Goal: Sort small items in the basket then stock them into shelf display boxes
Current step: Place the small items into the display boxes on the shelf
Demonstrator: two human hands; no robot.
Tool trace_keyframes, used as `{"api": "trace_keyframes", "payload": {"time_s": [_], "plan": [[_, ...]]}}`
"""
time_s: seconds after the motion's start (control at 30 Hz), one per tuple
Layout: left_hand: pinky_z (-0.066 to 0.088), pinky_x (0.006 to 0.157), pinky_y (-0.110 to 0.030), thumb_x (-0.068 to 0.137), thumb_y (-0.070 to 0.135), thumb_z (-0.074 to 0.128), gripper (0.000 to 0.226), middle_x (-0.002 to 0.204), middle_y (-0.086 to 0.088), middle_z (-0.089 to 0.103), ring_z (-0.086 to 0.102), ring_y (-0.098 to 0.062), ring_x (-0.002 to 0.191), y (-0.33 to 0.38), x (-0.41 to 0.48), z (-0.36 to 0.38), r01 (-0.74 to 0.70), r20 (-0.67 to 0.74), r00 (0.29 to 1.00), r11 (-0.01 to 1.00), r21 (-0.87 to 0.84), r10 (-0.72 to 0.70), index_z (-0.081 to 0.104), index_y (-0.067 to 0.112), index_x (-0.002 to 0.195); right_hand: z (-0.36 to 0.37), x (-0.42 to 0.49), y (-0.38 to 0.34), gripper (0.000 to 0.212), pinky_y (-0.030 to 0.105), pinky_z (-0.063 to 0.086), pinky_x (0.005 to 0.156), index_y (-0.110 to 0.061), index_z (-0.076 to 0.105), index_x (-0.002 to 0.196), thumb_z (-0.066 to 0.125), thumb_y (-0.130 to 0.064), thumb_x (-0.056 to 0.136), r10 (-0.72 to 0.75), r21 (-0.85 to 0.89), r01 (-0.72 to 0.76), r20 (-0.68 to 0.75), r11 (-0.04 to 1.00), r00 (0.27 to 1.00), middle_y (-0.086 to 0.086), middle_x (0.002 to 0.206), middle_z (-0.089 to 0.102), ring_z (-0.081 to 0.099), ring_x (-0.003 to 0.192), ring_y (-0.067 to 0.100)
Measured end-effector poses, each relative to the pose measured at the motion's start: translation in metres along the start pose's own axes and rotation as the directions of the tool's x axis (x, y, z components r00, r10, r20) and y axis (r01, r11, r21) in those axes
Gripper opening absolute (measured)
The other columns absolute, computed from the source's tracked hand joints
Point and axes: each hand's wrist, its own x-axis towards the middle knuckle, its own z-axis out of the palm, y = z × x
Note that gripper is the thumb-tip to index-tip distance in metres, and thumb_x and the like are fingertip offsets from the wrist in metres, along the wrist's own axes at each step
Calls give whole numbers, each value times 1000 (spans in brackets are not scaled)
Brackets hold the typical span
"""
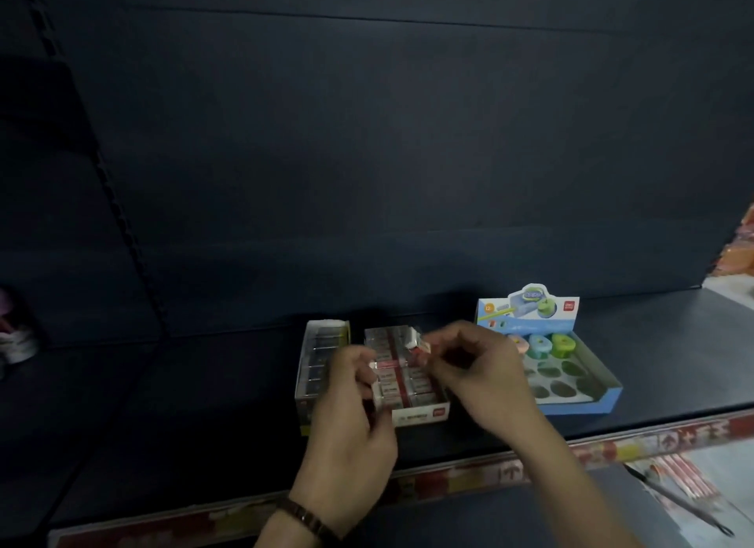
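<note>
Erasers (408, 378) in clear wrap with a red band fill the middle display box (420, 416), which stands on the dark shelf (204, 384) at about six o'clock from the centre of the view. The right hand (473, 378) pinches one small white-and-red eraser (420, 345) between thumb and fingertips just above the box's far rows. It sits at one o'clock from the left hand (351, 421), whose fingers curl round a second piece (381, 366) over the box's left edge (the blur makes it unclear whether that piece is loose or belongs to the packed rows). The two hands are close together but not touching. At nine o'clock from the middle box, just beside it, a narrower box (320, 368) looks full of darker items. At three o'clock, the blue sharpener box (579, 408) holds only three sharpeners (540, 343) along its back row, pink, blue and green, and its other wells are bare. The basket is out of view, so I cannot tell how much is left to sort. My reading is that stocking is well under way: the eraser box is nearly topped up and the sharpener box is far from filled.
</note>
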Motion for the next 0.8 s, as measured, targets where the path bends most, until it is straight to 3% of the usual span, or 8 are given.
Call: {"api": "trace_keyframes", "payload": {"time_s": [0.13,0.23,0.3,0.37,0.47,0.63,0.8], "plan": [[42,95,-7,79,-21,44,78,122,7,38,40,7,110,-7,-10,-2,12,171,985,999,49,-20,27,40,125,6,16,11,23,12,50,77,-32,78,88,92,-16,79,-86,-367,127,126,922,988,-16,85,70,68,82,1],[48,100,-16,91,-18,43,67,118,8,49,54,-3,112,-12,-15,0,-43,78,996,999,11,42,29,42,117,18,23,15,19,2,39,73,-26,78,88,89,-14,78,-111,-441,195,209,876,972,-16,85,68,64,81,2],[58,92,-28,96,-18,46,52,112,6,60,67,-11,105,-16,-16,1,-56,-27,998,992,-112,53,34,29,114,24,26,15,16,2,38,73,-23,79,91,88,-17,80,-114,-461,223,253,859,961,-12,89,71,64,80,3],[62,86,-32,98,-14,54,40,107,3,68,73,-15,101,-16,-15,-2,-12,-73,997,971,-239,-6,38,20,113,28,28,17,14,5,41,75,-21,80,91,88,-18,81,-118,-486,258,300,835,947,-9,92,72,66,83,6],[64,83,-33,97,0,67,37,109,4,74,77,-16,97,-15,-12,-10,59,-94,990,928,-367,-101,45,22,117,33,30,20,17,16,50,83,-20,82,98,86,-14,83,-104,-499,276,346,821,933,-4,100,75,70,91,12],[65,80,-36,93,12,75,23,106,11,75,77,-17,97,-13,-12,-19,30,-125,989,934,-355,-79,66,28,107,38,31,22,15,22,56,92,-21,84,100,84,-13,87,-129,-484,316,380,816,916,-5,105,77,71,98,9],[64,72,-30,89,14,80,32,107,9,72,73,-11,98,-13,-9,-24,-30,-153,988,953,-301,-17,74,43,100,38,27,21,18,31,55,97,-30,82,105,73,-20,93,-113,-548,333,395,767,912,-7,121,66,63,112,13]]}}
